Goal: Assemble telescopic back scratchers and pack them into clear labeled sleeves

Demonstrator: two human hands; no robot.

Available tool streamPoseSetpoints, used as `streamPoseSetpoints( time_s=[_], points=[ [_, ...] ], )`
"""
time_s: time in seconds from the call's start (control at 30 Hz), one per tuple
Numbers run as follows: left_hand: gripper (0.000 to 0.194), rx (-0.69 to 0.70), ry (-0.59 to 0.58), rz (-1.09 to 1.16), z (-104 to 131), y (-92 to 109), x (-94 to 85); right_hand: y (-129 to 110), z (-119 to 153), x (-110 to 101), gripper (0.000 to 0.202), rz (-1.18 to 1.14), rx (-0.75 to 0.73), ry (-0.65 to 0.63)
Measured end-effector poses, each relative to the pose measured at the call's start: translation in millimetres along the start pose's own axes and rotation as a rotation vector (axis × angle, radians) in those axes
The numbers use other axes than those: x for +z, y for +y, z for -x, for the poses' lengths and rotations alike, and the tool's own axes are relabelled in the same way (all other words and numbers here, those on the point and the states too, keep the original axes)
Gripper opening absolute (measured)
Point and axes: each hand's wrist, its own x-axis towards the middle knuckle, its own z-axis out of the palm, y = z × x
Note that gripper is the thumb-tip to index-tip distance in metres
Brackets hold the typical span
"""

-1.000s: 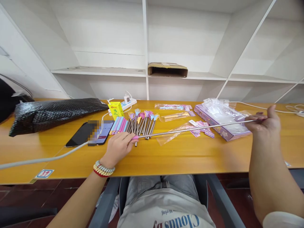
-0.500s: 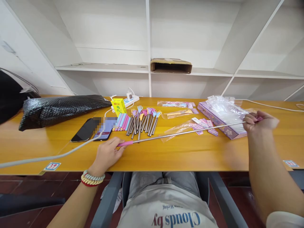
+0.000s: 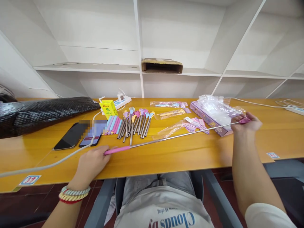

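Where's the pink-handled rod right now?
In the head view, the pink-handled rod spans from the left hand at its pink grip to the right hand at its other end, nearside of the claw-tipped rods.

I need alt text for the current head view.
A person's left hand and right hand hold a pink-handled metal rod over a wooden table. Beyond it lie coloured tubes, hand-topped rods, plastic packets and a purple box.

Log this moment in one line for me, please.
Left hand: holding pink handle | Right hand: around purple claw | Extended back scratcher: held between both hands | Shorter back scratchers: on table, beyond it
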Motion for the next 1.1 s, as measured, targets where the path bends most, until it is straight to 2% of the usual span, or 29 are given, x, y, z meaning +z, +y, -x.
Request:
streamPoseSetpoints(
  time_s=[0.07, 0.17, 0.23, 0.33, 0.4, 0.47, 0.53, 0.67, 0.77, 0.9, 1.0, 1.1],
  points=[
    [0.029, -0.064, -0.071, -0.044, -1, -8, -5.3, 3, 4, -1, 0.017, 0.132, -0.028, -0.083],
    [0.033, -0.213, -0.191, -0.057, 0, -20, -10.1, 4, 11, -4, 0.034, 0.213, -0.027, -0.195],
    [0.035, -0.253, -0.235, -0.082, 3, -25, -9.9, 3, 13, -7, 0.044, 0.278, 0.002, -0.255],
    [0.036, -0.156, -0.238, -0.123, 6, -27, -6.5, 6, 14, -7, 0.055, 0.365, 0.026, -0.297],
    [0.037, -0.085, -0.236, -0.111, 7, -18, -5.0, 13, 18, -4, 0.058, 0.404, 0.036, -0.305],
    [0.037, -0.028, -0.235, -0.07, 4, 0, -6.2, 28, 28, 2, 0.055, 0.433, 0.079, -0.357],
    [0.036, 0.064, -0.216, -0.021, -1, 28, -10.9, 53, 49, 10, 0.045, 0.446, 0.158, -0.471],
    [0.038, 0.153, -0.113, 0.039, -17, 97, -28.4, 119, 110, 27, 0.033, 0.461, 0.305, -0.617],
    [0.039, 0.142, -0.038, 0.054, -36, 135, -39.1, 157, 152, 36, 0.027, 0.412, 0.32, -0.634],
    [0.042, 0.193, 0.017, 0.096, -75, 157, -35.0, 175, 173, 53, 0.018, 0.345, 0.268, -0.64],
    [0.045, 0.193, -0.024, 0.194, -108, 163, -22.4, 178, 163, 67, 0.02, 0.275, 0.258, -0.652],
    [0.043, 0.186, -0.02, 0.314, -128, 171, -11.2, 189, 145, 68, 0.025, 0.178, 0.339, -0.64]
  ],
)
